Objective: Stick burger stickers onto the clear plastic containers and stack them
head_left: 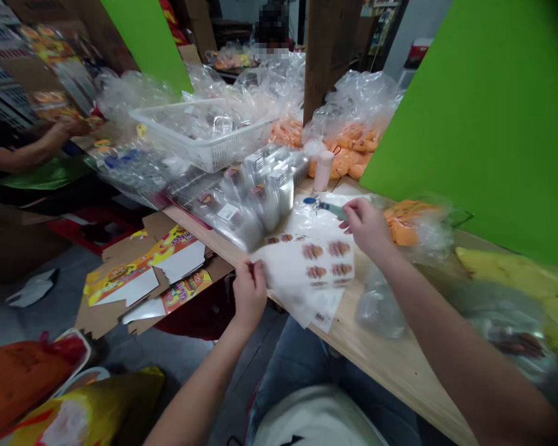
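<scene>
My left hand (250,294) pinches the left edge of a white sheet of printed food-picture stickers (312,266) between thumb and fingers. My right hand (365,228) grips the sheet's upper right part, holding it over the wooden table (390,353). More white sheets lie beneath it. Just beyond my right fingers lies a small tool with a blue end and a green grip (326,207). To the right of that hand is a clear bag of orange items (404,224).
A white plastic basket (204,139) and bagged clear containers (246,204) crowd the table. A co-worker's arm (37,145) reaches in at the left. Flattened printed cardboard (144,279) leans below the table edge, with green panels (474,124) on the right.
</scene>
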A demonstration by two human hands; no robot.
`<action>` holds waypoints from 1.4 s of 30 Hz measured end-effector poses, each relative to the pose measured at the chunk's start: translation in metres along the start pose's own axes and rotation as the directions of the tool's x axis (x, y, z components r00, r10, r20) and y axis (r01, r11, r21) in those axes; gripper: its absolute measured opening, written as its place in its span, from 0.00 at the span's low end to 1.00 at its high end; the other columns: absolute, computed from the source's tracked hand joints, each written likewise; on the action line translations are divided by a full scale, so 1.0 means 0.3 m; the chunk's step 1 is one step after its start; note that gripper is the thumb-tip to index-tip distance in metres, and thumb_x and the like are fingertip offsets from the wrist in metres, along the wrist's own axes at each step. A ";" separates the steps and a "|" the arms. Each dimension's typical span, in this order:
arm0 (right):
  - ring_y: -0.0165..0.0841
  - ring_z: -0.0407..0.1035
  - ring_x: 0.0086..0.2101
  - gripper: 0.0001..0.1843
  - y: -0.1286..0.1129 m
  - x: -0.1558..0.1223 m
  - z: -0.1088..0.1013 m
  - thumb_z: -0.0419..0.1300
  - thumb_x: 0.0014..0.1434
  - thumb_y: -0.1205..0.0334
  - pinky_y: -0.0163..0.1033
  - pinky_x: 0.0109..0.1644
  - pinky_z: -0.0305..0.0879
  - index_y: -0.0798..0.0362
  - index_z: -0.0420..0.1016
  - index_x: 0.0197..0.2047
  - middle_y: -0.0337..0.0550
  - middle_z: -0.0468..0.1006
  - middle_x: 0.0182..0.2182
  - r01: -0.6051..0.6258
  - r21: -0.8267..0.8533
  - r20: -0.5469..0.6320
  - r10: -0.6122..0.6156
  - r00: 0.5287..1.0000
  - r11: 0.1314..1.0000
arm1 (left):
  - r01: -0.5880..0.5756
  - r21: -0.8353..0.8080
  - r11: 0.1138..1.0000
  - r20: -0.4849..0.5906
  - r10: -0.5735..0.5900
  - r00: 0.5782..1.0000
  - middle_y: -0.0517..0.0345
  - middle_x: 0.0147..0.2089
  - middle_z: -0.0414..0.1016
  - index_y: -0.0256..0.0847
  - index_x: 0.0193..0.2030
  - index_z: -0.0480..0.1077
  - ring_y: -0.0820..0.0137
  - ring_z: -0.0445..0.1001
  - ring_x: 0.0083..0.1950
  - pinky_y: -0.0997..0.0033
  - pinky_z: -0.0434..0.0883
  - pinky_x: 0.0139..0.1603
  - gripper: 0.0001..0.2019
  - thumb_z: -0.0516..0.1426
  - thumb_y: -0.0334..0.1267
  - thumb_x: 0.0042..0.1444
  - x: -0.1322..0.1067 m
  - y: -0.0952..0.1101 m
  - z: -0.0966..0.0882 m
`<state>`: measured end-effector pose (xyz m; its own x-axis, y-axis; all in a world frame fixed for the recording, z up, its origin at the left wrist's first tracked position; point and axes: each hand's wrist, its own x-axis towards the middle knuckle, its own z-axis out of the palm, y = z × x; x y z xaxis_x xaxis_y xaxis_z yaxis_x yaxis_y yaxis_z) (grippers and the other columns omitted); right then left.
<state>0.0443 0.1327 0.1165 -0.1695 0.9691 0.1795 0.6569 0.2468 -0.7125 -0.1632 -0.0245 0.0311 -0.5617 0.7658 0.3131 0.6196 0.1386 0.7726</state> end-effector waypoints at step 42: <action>0.36 0.57 0.57 0.20 0.197 -0.641 0.365 0.48 0.59 0.69 0.48 0.60 0.58 0.54 0.65 0.55 0.48 0.69 0.53 0.494 0.110 0.320 -0.502 0.804 0.862 | 0.835 -0.119 0.537 0.903 -0.291 0.316 0.54 0.34 0.76 0.34 0.38 0.73 0.73 0.70 0.29 0.76 0.65 0.31 0.22 0.66 0.46 0.38 -0.165 -0.149 -0.070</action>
<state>0.0353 -0.0393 -0.0342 -0.7008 0.6541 0.2846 0.4016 0.6915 -0.6004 -0.1746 -0.0818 -0.0074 0.1373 0.7685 -0.6249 -0.2011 0.6394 0.7421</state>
